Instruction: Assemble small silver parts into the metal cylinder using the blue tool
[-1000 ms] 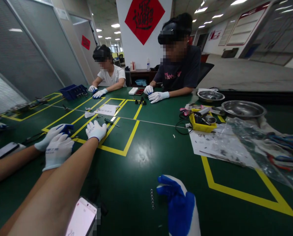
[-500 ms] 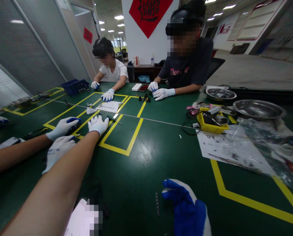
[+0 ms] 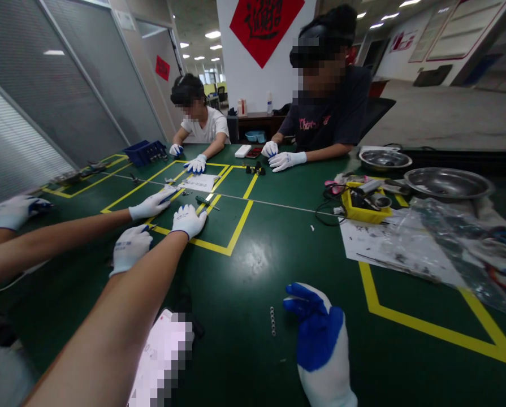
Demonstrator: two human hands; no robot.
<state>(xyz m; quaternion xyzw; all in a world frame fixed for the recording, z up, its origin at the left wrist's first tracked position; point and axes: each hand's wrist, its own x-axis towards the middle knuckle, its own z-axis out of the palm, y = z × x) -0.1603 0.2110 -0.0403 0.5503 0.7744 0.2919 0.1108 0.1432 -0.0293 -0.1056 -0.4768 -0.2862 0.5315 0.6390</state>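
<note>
My left hand, in a white glove, reaches far forward across the green table, palm down with fingers apart. Just beyond its fingertips lies a screwdriver with a dark green handle. Any small thing under those fingers is hidden. My right hand rests low in the view, its blue-coated palm turned inward, fingers loosely bent and holding nothing. Left of it, a short line of several small metal nuts lies on the table. Beneath my left forearm is a phone with a lit screen.
A neighbour's gloved hands work close to my left arm. Two people sit opposite. To the right are a yellow bin of parts, steel bowls and plastic bags. A blue bin stands far left.
My view has shifted, bringing more of my right hand into sight. My left hand has drawn slightly back from the screwdriver. The neighbour's farther hand has stretched forward.
</note>
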